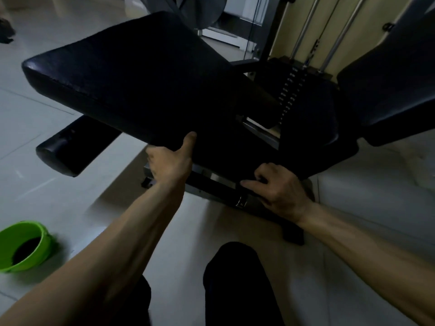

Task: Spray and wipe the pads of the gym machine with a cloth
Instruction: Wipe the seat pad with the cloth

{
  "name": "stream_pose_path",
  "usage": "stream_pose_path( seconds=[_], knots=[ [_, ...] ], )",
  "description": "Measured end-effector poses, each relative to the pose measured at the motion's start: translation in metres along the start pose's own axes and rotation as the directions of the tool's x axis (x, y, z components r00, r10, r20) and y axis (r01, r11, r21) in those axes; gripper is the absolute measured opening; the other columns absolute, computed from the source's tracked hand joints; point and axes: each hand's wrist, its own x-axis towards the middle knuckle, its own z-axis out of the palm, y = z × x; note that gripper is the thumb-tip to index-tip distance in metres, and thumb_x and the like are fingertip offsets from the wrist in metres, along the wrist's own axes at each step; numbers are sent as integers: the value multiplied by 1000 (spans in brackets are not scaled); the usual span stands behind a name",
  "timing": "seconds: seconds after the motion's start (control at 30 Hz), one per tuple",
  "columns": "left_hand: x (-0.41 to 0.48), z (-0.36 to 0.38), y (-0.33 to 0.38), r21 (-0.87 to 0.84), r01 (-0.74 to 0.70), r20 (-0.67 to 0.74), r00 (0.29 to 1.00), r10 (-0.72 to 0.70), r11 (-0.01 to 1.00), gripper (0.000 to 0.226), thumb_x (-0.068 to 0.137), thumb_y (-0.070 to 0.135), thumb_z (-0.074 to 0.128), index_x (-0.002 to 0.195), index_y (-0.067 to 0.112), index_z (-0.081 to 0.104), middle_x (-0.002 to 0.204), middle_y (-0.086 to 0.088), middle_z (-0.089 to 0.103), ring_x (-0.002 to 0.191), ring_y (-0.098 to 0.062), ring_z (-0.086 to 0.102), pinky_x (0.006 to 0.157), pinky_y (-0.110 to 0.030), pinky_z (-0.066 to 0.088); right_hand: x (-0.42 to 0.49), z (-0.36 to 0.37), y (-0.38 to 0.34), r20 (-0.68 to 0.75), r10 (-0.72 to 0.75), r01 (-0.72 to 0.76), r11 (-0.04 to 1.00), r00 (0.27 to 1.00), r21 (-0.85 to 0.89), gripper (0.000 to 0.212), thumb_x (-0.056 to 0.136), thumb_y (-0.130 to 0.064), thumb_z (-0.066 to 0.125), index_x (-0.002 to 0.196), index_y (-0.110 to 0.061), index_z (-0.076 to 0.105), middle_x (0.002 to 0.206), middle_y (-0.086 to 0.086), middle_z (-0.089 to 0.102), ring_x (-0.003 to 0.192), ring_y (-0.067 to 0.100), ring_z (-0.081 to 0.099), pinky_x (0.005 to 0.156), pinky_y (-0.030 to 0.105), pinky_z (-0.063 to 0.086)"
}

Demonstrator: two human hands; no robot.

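Head view: a person's left hand [170,161] grips the near corner of a large black pad [131,74], thumb on top and fingers tucked beneath its edge, in the middle of the frame. The pad tilts up toward the upper left. The right hand [280,191], at lower centre right, curls its fingers against the near edge of the dark seat [306,128] with the thumb stretched left over the metal frame [219,184]; whether it grips anything cannot be told in the gloom. A backrest [388,78] rises at the right edge, and a low pad [70,149] juts out at left under the large one. White marks on the stack [290,95] behind are too small to read. A green bucket [26,245] sits at lower left, well apart from the machine, on pale tiled floor [47,114] that lies open along the left side.
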Motion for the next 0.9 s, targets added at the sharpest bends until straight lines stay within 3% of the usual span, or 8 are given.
stream_pose_path(
  seconds=[0.2,0.33,0.4,0.57,0.67,0.73,0.8,0.9],
  knots=[
    [4,-2,-5,-3,-167,9,986,167,986,56,70,72,75,106,33,60,104,8,74,96,-11,73,84,-38,62,1,6,-2,-15,-1,1,1000,1000,2,19,100,-11,67,116,-15,77,87,13,59,73,26,53,59,35,44],
    [4,3,-7,-19,-106,-21,994,105,994,92,59,84,75,124,29,42,119,5,65,109,-15,67,93,-39,58,-64,-9,18,15,246,-244,966,969,-83,16,96,-10,72,111,-12,71,89,12,52,71,28,50,56,32,34],
    [2,4,-9,-17,-102,-4,995,102,995,95,58,85,74,127,35,32,124,4,61,114,-16,64,97,-39,56,-87,-28,25,-24,327,-328,939,945,-106,23,90,-6,76,112,-10,74,89,13,52,72,29,48,54,33,36],
    [-3,3,-5,-13,-121,18,992,122,993,69,69,69,74,115,35,37,116,7,65,106,-11,67,94,-35,58,-53,-26,2,-93,126,-132,989,988,-62,24,98,-16,72,121,-12,75,89,17,61,74,27,52,63,32,39],
    [-1,-13,5,-2,-94,126,988,93,996,61,73,69,76,115,27,61,110,7,74,98,-13,73,88,-39,61,-6,6,-6,-137,72,-75,997,988,-17,22,103,-16,62,123,-16,71,88,17,63,73,28,57,60,37,48],
    [3,-30,17,-72,-38,178,983,51,997,53,87,59,72,123,21,67,109,10,74,95,-7,71,83,-27,60,25,16,-12,-132,-7,7,1000,991,5,22,104,-15,58,118,-13,75,86,16,62,71,31,60,57,36,49],
    [14,-54,34,-143,-36,92,995,50,989,50,92,57,66,128,22,61,109,18,68,91,6,62,73,-10,49,55,20,-23,-144,-74,79,996,987,31,24,105,-18,56,113,-11,77,84,14,61,70,31,59,57,34,47],
    [31,-77,64,-233,-29,-69,998,14,972,70,91,61,66,140,13,53,128,7,65,109,-9,64,100,-27,49,89,27,-39,-166,-91,97,995,982,25,23,106,-19,55,102,-13,77,82,11,57,70,28,55,57,36,47]
  ],
)
